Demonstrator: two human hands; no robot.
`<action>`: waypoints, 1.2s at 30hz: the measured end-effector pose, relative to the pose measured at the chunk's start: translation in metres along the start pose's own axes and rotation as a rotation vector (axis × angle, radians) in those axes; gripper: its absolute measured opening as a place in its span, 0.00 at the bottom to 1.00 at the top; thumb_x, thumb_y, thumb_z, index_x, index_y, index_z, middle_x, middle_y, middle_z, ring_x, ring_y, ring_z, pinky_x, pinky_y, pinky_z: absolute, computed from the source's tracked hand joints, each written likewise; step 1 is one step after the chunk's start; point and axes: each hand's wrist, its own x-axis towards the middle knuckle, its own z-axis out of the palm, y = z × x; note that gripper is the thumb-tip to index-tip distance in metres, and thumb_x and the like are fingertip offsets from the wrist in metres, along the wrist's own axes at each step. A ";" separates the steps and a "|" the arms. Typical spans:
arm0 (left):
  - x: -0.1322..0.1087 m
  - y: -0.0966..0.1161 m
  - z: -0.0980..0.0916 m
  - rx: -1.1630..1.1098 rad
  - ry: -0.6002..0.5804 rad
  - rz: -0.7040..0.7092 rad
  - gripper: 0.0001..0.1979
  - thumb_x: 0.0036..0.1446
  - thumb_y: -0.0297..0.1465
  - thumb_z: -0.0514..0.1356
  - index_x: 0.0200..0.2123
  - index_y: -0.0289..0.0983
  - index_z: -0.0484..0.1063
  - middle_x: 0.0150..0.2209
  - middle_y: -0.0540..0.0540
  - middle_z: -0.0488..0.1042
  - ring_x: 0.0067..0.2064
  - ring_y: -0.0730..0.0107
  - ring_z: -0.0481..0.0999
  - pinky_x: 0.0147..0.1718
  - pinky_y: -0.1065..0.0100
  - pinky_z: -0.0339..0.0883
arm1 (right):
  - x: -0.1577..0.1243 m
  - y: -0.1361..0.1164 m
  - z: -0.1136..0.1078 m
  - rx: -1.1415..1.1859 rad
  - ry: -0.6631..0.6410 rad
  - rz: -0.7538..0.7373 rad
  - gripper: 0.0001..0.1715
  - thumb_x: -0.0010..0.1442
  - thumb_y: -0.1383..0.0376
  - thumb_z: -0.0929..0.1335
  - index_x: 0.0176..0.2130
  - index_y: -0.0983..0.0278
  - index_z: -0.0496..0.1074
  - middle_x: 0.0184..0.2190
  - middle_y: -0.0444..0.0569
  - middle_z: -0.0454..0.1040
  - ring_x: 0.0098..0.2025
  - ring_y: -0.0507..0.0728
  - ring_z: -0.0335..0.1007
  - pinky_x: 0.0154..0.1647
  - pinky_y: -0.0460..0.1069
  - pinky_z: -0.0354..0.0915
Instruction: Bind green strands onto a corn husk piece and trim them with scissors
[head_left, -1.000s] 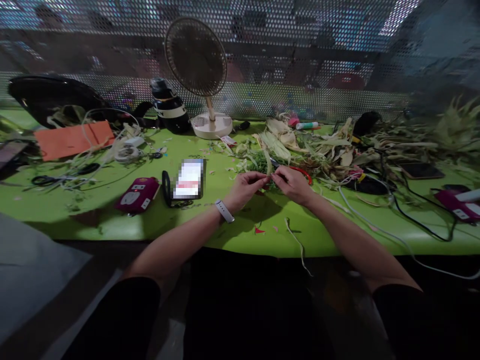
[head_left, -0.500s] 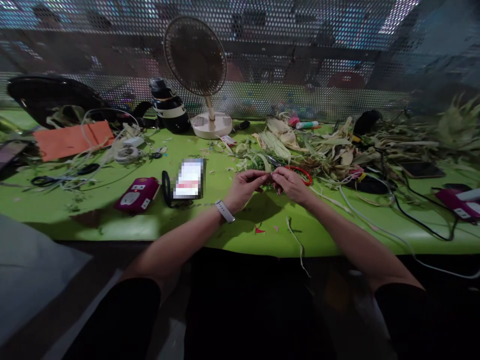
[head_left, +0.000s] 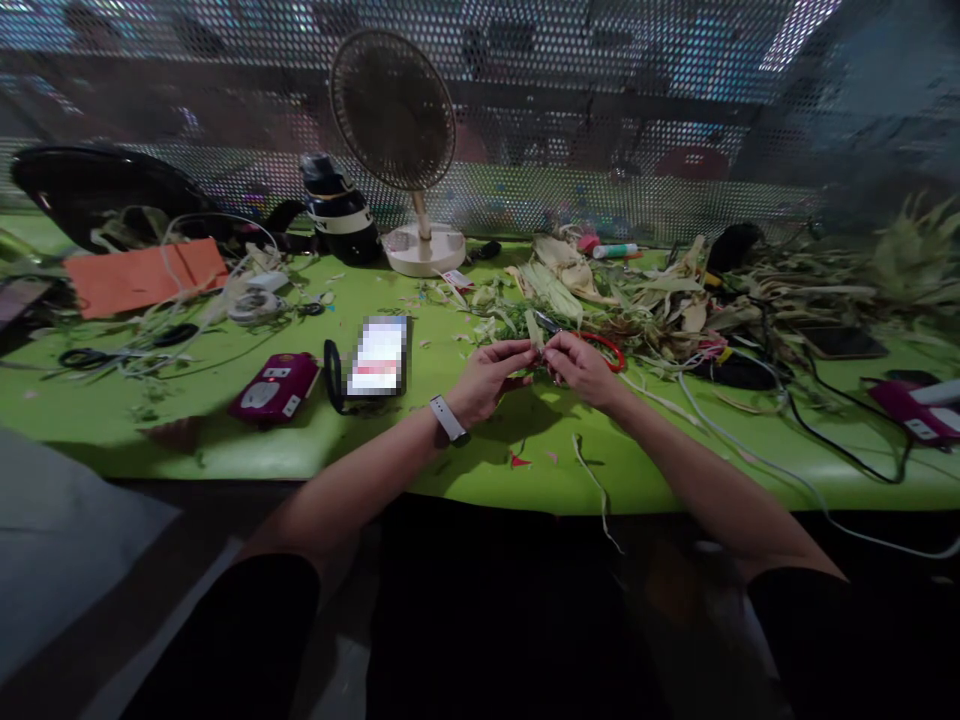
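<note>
My left hand (head_left: 491,376) and my right hand (head_left: 581,366) meet above the green table (head_left: 465,470), fingers pinched together on a small thin green strip (head_left: 537,356) held between them. A white watch sits on my left wrist. Red-handled scissors (head_left: 600,345) lie just behind my right hand, beside a heap of pale corn husks (head_left: 570,285).
A phone (head_left: 377,357) on a stand and a magenta device (head_left: 274,385) lie to the left. A small desk fan (head_left: 401,150) stands at the back before a perforated screen. Cables, an orange sheet (head_left: 142,275) and more husks (head_left: 825,280) clutter both sides.
Both hands have stayed together over the same spot, shifting only slightly as the fingers work the strip.
</note>
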 end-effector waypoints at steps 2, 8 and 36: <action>0.000 0.000 0.000 0.005 0.001 -0.008 0.15 0.36 0.30 0.75 0.31 0.36 0.80 0.32 0.49 0.80 0.34 0.74 0.77 0.29 0.73 0.70 | 0.000 -0.001 -0.001 -0.046 0.018 -0.020 0.10 0.57 0.57 0.65 0.31 0.61 0.64 0.21 0.38 0.63 0.22 0.49 0.58 0.24 0.46 0.56; 0.000 -0.008 -0.001 0.108 0.020 0.198 0.18 0.37 0.37 0.74 0.32 0.36 0.79 0.32 0.48 0.79 0.32 0.74 0.76 0.27 0.74 0.70 | 0.000 -0.004 0.006 0.182 0.011 0.108 0.13 0.53 0.55 0.67 0.30 0.62 0.64 0.19 0.37 0.64 0.19 0.47 0.56 0.21 0.45 0.53; 0.001 -0.006 -0.003 0.464 -0.011 0.490 0.20 0.49 0.48 0.66 0.31 0.36 0.74 0.23 0.52 0.70 0.24 0.79 0.66 0.22 0.74 0.64 | -0.004 -0.015 0.012 0.185 0.003 0.099 0.24 0.53 0.46 0.71 0.27 0.63 0.65 0.19 0.39 0.67 0.16 0.46 0.56 0.17 0.44 0.53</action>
